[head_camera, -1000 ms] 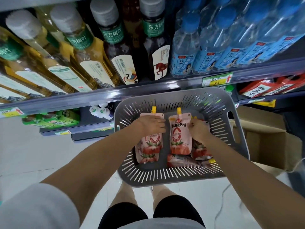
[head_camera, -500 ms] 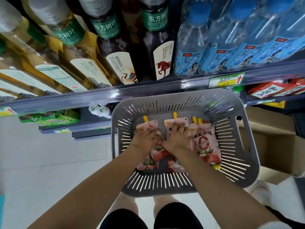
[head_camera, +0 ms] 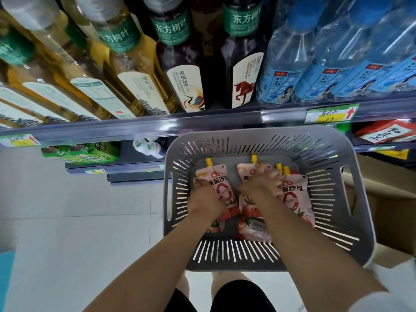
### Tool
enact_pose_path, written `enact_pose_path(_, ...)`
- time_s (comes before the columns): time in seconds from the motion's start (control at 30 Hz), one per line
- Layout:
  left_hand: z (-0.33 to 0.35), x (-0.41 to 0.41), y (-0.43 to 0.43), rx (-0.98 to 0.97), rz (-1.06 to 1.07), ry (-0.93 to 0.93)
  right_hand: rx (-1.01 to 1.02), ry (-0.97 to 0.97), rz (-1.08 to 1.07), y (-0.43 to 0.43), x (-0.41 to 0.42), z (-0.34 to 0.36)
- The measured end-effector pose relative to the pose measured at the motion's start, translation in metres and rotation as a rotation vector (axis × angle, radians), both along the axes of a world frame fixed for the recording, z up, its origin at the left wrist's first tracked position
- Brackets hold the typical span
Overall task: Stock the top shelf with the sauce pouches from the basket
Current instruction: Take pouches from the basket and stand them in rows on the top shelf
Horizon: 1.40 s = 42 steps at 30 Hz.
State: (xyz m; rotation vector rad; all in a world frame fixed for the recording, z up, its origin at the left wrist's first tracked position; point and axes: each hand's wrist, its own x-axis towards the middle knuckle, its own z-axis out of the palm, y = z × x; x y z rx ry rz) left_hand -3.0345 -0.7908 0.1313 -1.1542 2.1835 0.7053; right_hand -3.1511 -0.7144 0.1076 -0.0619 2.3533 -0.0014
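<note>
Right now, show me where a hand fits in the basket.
Bare floor: a dark gap at the near wall of the basket, between the left pouch and the middle pouch, and a thin strip between the spouts and the far wall. Elsewhere is crowded: left hand grips the left pouch, right hand the middle pouch, right pouch close beside.

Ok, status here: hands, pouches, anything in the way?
Left hand grips left pouch, right hand grips middle pouch. Both pouches in the basket. Nothing lying over them.
</note>
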Motion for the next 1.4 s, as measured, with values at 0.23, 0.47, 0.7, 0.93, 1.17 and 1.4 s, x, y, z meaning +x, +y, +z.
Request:
enact_pose_path(0.23,-0.016,-0.036,0.029,-0.128,-0.183,-0.296,-0.158,-0.036,-0.087,0.032,-0.021,0.029)
enact_pose_path(0.47,-0.031,-0.048,0.051,-0.184,-0.121,-0.245,-0.561,-0.165,-0.536,0.070,-0.028,0.035)
enact_pose_path(0.7,-0.022,-0.052,0.050,0.028,0.135,-0.100,-1.095,-0.712,-1.130,0.087,-0.014,0.058)
enact_pose_path(0.93,0.009,-0.037,0.023,0.206,0.212,0.131,-1.173,-0.747,-1.080,0.090,0.006,0.092)
enact_pose_path(1.17,0.095,-0.001,-0.008,0.256,0.043,0.257,-1.268,-0.711,-0.978,0.091,0.041,0.161)
enact_pose_path(1.4,0.217,0.076,-0.029,0.015,-0.102,0.495,-1.278,-0.454,-0.794,0.078,0.104,0.255)
